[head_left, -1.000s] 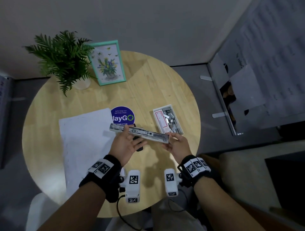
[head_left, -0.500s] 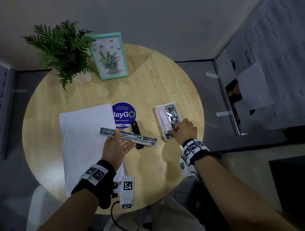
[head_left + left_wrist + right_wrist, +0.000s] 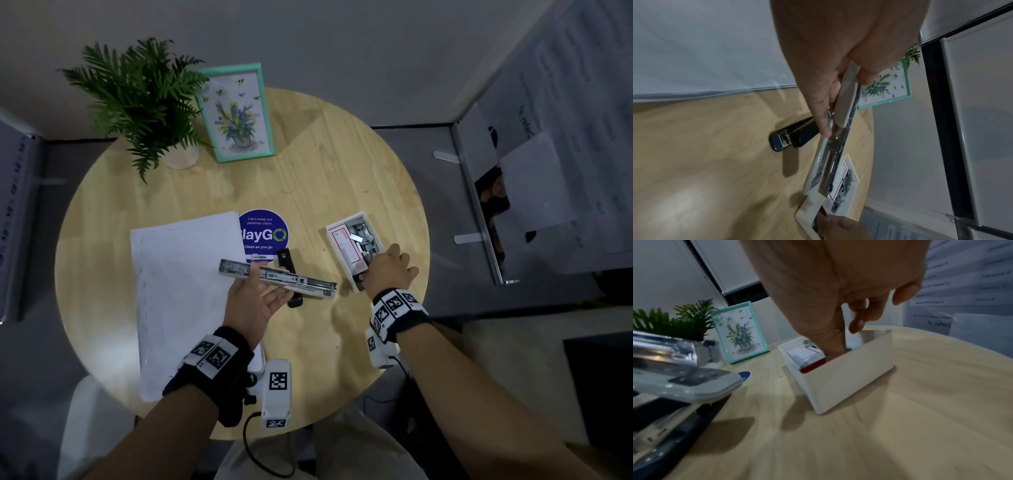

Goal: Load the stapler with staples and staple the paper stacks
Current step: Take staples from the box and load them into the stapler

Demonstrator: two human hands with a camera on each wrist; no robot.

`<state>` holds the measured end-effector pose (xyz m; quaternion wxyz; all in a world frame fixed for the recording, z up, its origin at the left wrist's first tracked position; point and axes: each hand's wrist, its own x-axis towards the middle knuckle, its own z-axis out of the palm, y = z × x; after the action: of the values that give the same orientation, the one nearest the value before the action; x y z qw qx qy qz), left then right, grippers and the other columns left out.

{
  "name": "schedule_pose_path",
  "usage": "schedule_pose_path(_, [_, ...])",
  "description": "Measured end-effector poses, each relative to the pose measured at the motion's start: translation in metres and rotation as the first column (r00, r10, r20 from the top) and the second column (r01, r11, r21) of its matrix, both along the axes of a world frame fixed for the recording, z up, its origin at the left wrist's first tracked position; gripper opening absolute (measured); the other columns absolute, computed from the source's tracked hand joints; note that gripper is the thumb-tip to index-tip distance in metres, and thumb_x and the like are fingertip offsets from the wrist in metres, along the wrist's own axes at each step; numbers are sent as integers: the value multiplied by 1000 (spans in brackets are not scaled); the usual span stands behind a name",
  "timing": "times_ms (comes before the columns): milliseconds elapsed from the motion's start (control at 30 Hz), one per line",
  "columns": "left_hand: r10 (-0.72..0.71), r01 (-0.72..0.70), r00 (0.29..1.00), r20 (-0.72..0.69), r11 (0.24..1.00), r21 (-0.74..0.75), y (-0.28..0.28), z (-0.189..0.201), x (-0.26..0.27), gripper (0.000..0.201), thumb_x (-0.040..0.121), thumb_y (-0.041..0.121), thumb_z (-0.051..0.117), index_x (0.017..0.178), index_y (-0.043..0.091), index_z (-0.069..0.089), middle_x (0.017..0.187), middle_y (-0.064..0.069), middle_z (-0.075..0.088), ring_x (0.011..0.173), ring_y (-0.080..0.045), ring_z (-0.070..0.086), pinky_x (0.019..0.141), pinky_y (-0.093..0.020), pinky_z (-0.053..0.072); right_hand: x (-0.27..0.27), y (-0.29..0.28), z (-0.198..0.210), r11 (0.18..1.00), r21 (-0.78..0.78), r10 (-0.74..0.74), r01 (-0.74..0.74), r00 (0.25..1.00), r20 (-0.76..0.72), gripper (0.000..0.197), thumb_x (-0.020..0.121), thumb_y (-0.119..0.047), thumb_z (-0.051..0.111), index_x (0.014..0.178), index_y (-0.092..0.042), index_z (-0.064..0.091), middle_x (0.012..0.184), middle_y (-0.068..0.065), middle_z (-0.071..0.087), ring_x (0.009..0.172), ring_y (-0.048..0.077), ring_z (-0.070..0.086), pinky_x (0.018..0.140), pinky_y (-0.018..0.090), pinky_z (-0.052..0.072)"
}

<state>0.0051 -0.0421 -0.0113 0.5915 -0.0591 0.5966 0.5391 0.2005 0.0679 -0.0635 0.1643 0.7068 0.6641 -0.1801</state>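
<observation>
My left hand [image 3: 263,289] grips a white and silver stapler [image 3: 279,277], swung open flat and held level above the table; the thumb lies on top and the fingers underneath. The left wrist view shows its open metal staple channel [image 3: 831,155] pointing toward a white box [image 3: 807,212]. My right hand [image 3: 385,269] reaches into that white box [image 3: 342,255], which holds loose staple strips [image 3: 363,236] and a red-and-white staple packet [image 3: 807,354]. The box wall [image 3: 849,378] hides my thumb and index tips. A white paper stack [image 3: 185,291] lies at the left.
A black stapler [image 3: 290,274] lies on the round wooden table [image 3: 325,171] under the held one. A blue round sticker [image 3: 263,233], a framed flower picture [image 3: 238,113] and a potted plant [image 3: 144,99] stand behind. The table edge runs just right of the box.
My right hand let go of the stapler's right end and moved right into the staple box. The left hand kept the stapler and shifted it slightly left.
</observation>
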Motion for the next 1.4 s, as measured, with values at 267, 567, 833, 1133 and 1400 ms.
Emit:
schedule_pose_path(267, [16,-16,1000,25,1000,-2,2,2,5,44,100,32,43,134,5,44,134,-29,54,116,-45,58,85,-46,56,14,-2,8,978,32,204,-204,979,-1,24,86,-7,52,110,-9,57,120,12,49,110,29,48,93,42,40])
schedule_pose_path(567, [29,-37,995,100,996,76,8,19,6,33,100,30,42,124,9,50,135,-30,52,111,-42,59,86,-44,56,26,3,48,943,-182,-306,279,511,-803,21,88,7,55,73,-8,58,68,7,62,49,10,61,52,24,52])
schedule_pose_path(833, [62,-79,990,130,988,133,8,39,-2,46,101,33,40,136,3,43,136,-28,53,125,-46,51,92,-44,53,-5,-15,89,938,-259,-308,232,208,-928,15,81,4,68,76,-10,72,73,11,72,57,19,64,61,27,58])
schedule_pose_path(1133, [55,-74,994,94,973,219,-5,56,-12,46,101,33,39,135,2,44,128,-24,58,114,-39,59,97,-46,50,-30,-31,114,906,-349,-356,239,-15,-934,14,84,1,65,82,-9,75,67,5,73,60,17,63,64,22,57])
schedule_pose_path(1400, [53,-78,994,94,954,289,-13,63,-18,32,101,32,37,118,8,52,116,-18,65,112,-35,61,96,-42,52,-37,-38,117,948,-275,-292,158,98,-951,18,72,9,74,89,1,74,78,5,70,65,6,65,66,17,55])
